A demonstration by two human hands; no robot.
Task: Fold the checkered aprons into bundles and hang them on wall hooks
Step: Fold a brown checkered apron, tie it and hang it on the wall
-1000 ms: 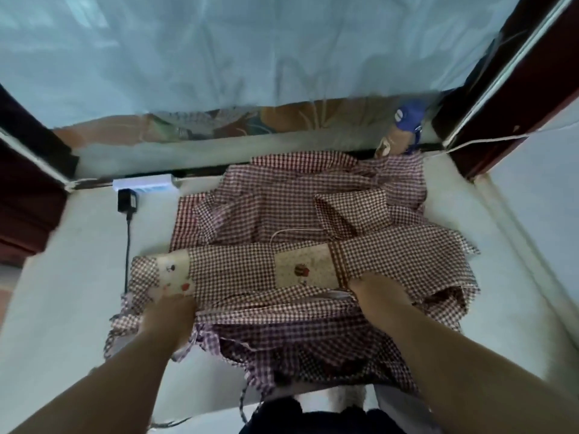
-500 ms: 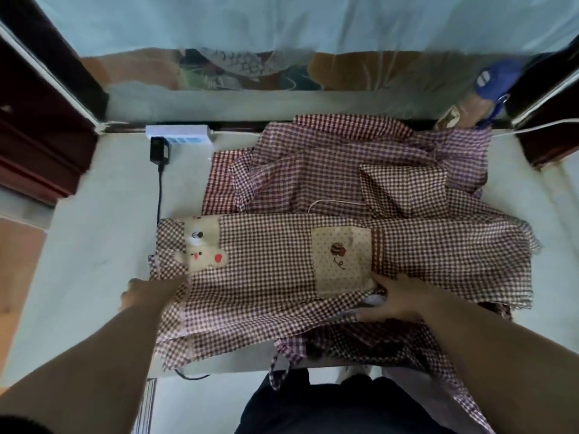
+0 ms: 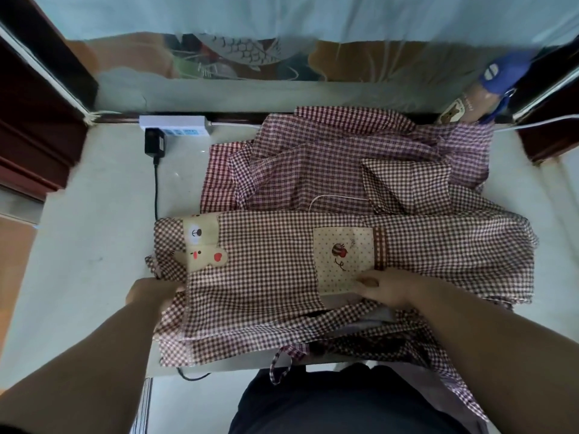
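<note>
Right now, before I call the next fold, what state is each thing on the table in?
front apron, spread flat across the table, not yet bundled
left hand, grips the front apron's left edge
right hand, pinches the front apron by the pocket's lower edge
rear aprons, crumpled heap, unfolded
black adapter, plugged into the power strip

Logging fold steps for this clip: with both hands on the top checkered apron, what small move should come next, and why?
Probably lift the near edge and fold it away over the pocket. The left hand and right hand both grip the top apron, which lies spread flat, its near part drooping off the table.
</note>
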